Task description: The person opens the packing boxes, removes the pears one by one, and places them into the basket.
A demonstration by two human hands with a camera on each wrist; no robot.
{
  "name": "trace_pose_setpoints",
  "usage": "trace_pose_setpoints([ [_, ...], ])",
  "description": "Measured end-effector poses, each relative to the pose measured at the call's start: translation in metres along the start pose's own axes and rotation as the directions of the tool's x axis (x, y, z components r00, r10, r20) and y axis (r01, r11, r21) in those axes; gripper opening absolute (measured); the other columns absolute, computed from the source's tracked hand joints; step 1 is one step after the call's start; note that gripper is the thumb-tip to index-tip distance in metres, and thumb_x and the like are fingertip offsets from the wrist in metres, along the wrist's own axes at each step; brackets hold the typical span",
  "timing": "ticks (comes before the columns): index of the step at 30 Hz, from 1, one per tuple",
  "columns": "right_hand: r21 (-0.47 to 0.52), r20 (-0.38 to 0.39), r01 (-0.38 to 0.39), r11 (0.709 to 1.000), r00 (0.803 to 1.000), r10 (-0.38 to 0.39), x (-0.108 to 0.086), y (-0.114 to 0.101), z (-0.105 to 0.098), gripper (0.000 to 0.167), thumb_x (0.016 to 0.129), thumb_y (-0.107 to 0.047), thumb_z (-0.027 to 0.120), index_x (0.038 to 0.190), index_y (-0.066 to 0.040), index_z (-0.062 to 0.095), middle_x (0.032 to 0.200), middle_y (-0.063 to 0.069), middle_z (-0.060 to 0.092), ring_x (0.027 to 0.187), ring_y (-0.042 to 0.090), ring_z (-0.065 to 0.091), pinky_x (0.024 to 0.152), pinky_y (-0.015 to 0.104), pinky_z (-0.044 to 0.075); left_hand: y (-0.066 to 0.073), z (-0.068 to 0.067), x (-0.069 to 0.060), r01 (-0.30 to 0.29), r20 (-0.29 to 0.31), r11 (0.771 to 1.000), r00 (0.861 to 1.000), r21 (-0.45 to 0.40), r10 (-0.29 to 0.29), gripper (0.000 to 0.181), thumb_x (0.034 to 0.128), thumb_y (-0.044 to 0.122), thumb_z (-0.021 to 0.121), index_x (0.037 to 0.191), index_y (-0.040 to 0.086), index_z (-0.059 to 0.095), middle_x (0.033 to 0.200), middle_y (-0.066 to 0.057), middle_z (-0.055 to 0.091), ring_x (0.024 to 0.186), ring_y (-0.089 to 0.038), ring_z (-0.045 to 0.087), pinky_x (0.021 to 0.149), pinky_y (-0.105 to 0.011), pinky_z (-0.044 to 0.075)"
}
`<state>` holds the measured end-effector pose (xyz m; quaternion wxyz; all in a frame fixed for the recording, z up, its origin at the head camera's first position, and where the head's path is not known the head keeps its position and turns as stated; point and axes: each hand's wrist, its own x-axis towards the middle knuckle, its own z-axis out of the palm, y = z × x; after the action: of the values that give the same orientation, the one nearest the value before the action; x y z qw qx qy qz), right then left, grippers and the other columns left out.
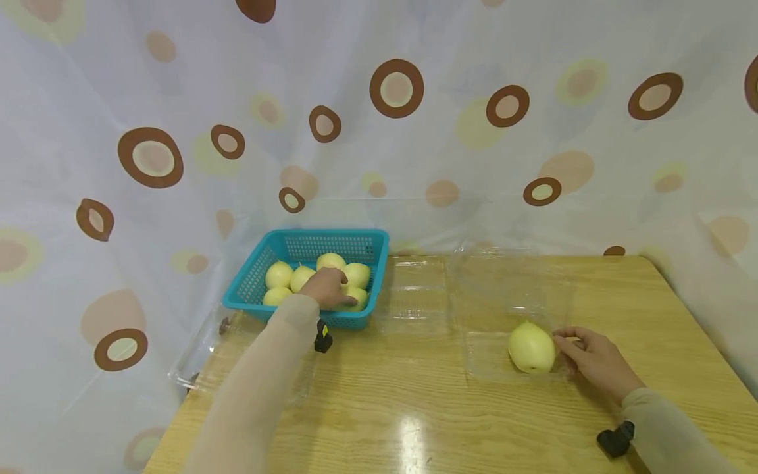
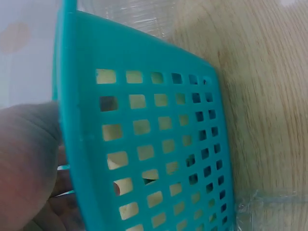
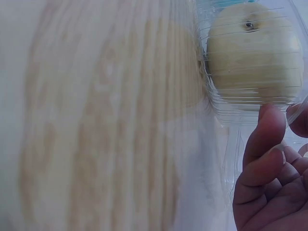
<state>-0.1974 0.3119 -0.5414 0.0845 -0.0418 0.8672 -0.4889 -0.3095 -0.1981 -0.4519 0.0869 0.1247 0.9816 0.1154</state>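
Observation:
In the head view my left hand (image 1: pixel 324 288) reaches into a teal plastic basket (image 1: pixel 237 289) among several pale yellow pears (image 1: pixel 279 274). Its thumb and forefinger lie over a pear (image 1: pixel 357 297) at the basket's right; the other fingertips are hidden, so whether it grips that pear is unclear. The left wrist view shows the hand (image 2: pixel 26 168) behind the basket's perforated wall (image 2: pixel 144 115). On the right, a pear (image 1: pixel 531 347) sits in an open clear plastic box (image 1: pixel 482 355). My right hand (image 1: pixel 598 362) pinches the box's right edge between thumb and fingers (image 3: pixel 270 125).
Another clear plastic box (image 1: pixel 414 296) stands between the basket and the right-hand box. More clear plastic packaging (image 1: pixel 201 368) lies at the table's left edge, under the left forearm. A patterned curtain (image 1: pixel 450 131) hangs behind the wooden table (image 1: pixel 379 401).

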Motion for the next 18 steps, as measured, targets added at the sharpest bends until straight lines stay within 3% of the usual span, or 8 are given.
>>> trace_pose_setpoints([
  [5,-0.008,-0.002,0.003,1.0,1.0,-0.003,0.0,-0.002,0.0,0.061,0.099,-0.047,0.046,0.133,0.004,0.046,0.07,0.012,0.057,0.058,0.025,0.056,0.05,0.032,0.045,0.003,-0.002,-0.003,0.022,0.011,1.0,1.0,-0.021,-0.022,0.057,0.0833,0.039,0.075,0.121,-0.002,0.064,0.116,-0.015,0.066,0.103,-0.029,0.064,0.089,-0.042,0.051],
  [10,-0.016,-0.003,0.016,1.0,1.0,-0.016,-0.001,-0.004,0.001,0.06,0.1,-0.046,0.046,0.133,0.004,0.046,0.071,0.012,0.058,0.059,0.025,0.057,0.052,0.033,0.046,0.002,-0.002,-0.004,0.004,-0.005,1.0,1.0,-0.008,-0.004,0.055,0.0857,0.038,0.072,0.124,-0.001,0.062,0.121,-0.014,0.064,0.109,-0.031,0.061,0.09,-0.042,0.05],
  [14,-0.014,0.002,0.019,1.0,1.0,-0.018,-0.001,-0.005,0.001,0.059,0.1,-0.045,0.046,0.132,0.004,0.047,0.071,0.012,0.058,0.058,0.025,0.057,0.05,0.033,0.044,0.004,-0.006,-0.005,-0.043,-0.042,0.999,0.998,-0.011,0.043,0.052,0.0886,0.037,0.069,0.125,0.0,0.061,0.122,-0.013,0.063,0.111,-0.03,0.06,0.091,-0.042,0.05],
  [18,-0.013,0.008,0.008,1.0,1.0,-0.008,0.0,-0.004,0.0,0.06,0.1,-0.046,0.046,0.133,0.004,0.047,0.07,0.012,0.058,0.057,0.025,0.056,0.049,0.032,0.044,0.024,-0.018,-0.01,-0.114,-0.101,0.993,0.989,-0.008,0.113,0.048,0.0916,0.034,0.066,0.127,0.002,0.061,0.124,-0.012,0.063,0.113,-0.028,0.059,0.093,-0.041,0.049],
])
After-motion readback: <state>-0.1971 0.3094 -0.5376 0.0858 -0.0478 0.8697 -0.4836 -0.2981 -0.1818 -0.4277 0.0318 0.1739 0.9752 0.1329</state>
